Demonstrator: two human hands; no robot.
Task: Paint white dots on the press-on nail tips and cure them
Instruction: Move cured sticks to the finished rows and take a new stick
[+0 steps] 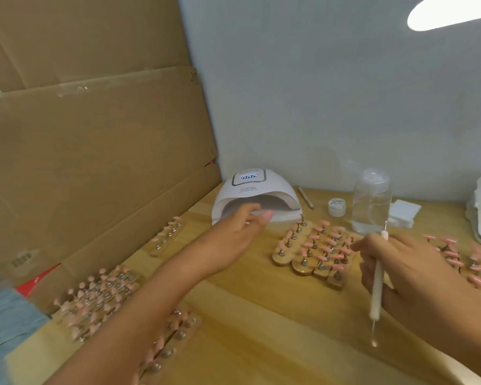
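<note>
— Where is the person's left hand [242, 232]?

— It is stretched forward to the mouth of the white curing lamp [256, 195], whose display is lit. Its fingers are bent at the opening. The blur hides whether they pinch anything.

— And the right hand [406, 262]?

— Nearer the person, with its fingers curled round a white dotting tool [377, 284]. The tool is held almost upright, one metal tip pointing down toward the wooden surface [261, 315].

— The nail tips?

— Pink nail tips [321, 247] stand on wooden strips [303, 269] between the two hands, just in front of the lamp. More lie beyond the right hand. Others are to the left of the left forearm and partly under it, and a single strip sits left of the left hand.

— Anything else?

— Beyond the right hand are a clear bottle [371, 201], a small jar [336, 207] beside it, and white pads [403, 212]. Cardboard [95, 134] stands to the left of the left hand.
</note>
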